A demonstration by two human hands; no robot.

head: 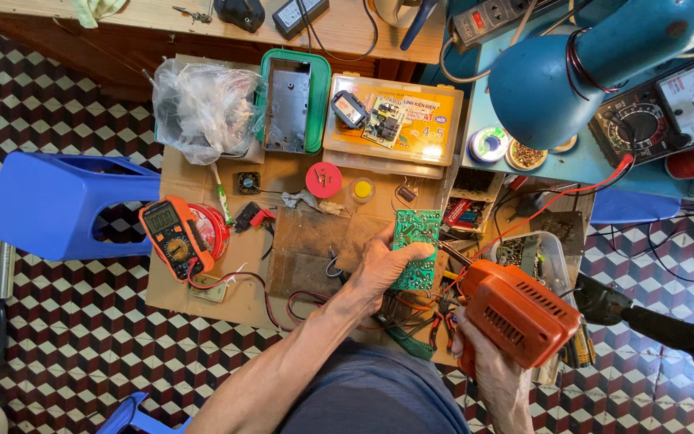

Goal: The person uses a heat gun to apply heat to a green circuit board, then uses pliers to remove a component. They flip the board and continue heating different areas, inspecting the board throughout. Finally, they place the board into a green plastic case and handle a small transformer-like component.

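Over a cardboard-covered work surface (pixel 202 181), my left hand (pixel 379 265) is closed around the edge of a green rectangular circuit board (pixel 415 249), held upright above the clutter. My right hand (pixel 487 362) is wrapped tight on the grip of an orange plastic soldering gun (pixel 516 309), just right of the board. Behind them lies a flat yellow-orange plastic parts box (pixel 419 133) with a printed lid label; at left sits an orange handheld multimeter (pixel 174 237).
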